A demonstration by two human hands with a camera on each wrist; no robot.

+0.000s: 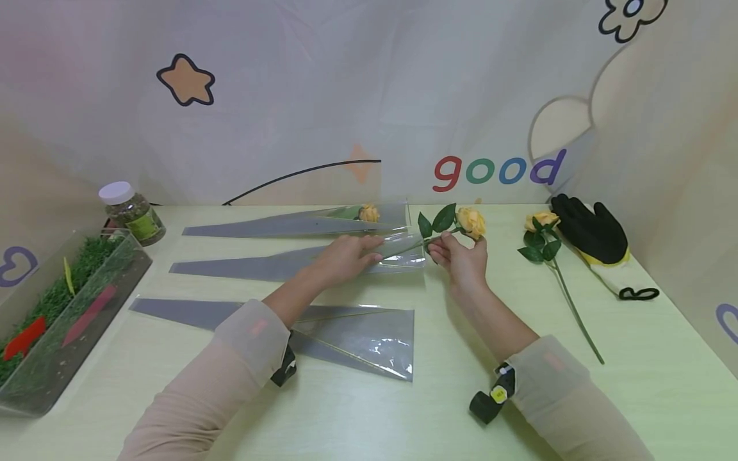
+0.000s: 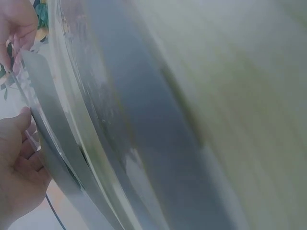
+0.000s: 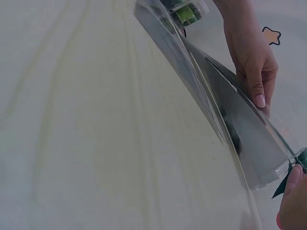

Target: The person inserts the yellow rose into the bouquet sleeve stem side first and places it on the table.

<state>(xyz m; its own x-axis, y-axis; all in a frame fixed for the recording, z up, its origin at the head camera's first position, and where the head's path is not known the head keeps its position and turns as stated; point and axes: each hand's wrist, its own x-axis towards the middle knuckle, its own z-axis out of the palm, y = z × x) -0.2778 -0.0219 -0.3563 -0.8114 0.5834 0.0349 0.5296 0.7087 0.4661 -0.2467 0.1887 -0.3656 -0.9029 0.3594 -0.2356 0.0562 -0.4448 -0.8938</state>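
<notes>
A yellow artificial rose (image 1: 471, 222) lies across my right hand (image 1: 466, 262), which pinches its green stem just below the bloom and leaves. The stem slants leftward into the wide mouth of the middle flower sleeve (image 1: 230, 269), a grey, clear-fronted cone. My left hand (image 1: 344, 259) grips that sleeve near its mouth, thumb on the near face in the right wrist view. Behind it, another sleeve (image 1: 259, 224) holds a yellow rose (image 1: 369, 212). Closer to me, a third sleeve (image 1: 375, 339) lies flat under my left forearm, with no flower showing in it.
Right of my right hand lies another yellow rose (image 1: 542, 221), its head beside a black-and-white glove (image 1: 594, 234). A clear box of artificial grass (image 1: 86, 269) stands at the left edge, near a lidded jar (image 1: 135, 214). A printed curtain backs the table.
</notes>
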